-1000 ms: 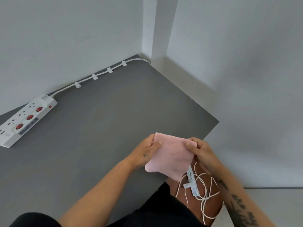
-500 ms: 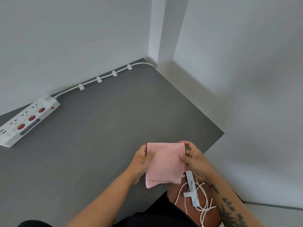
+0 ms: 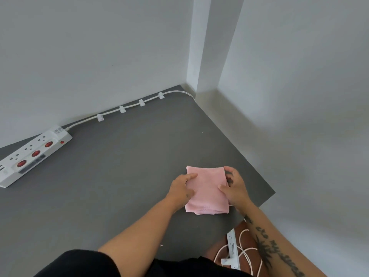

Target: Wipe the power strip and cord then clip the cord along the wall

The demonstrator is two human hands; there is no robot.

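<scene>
A folded pink cloth (image 3: 207,188) lies flat on the dark grey table (image 3: 119,176) near its right edge. My left hand (image 3: 181,186) rests on the cloth's left side and my right hand (image 3: 233,186) on its right side, fingers spread against it. A white power strip (image 3: 34,156) with red switches lies at the far left by the wall. Its white cord (image 3: 111,111) runs along the base of the wall through several white clips (image 3: 122,109) toward the corner.
A white pillar (image 3: 201,47) stands in the back corner. Below the table's front right edge, on my lap, lie a second small white strip (image 3: 232,250) and a loose white cable (image 3: 245,254). The table's right edge falls off to a pale floor.
Both hands carried the pink cloth from above my lap forward and set it down flat on the table. The view shifted slightly; the strip and cord stayed put.
</scene>
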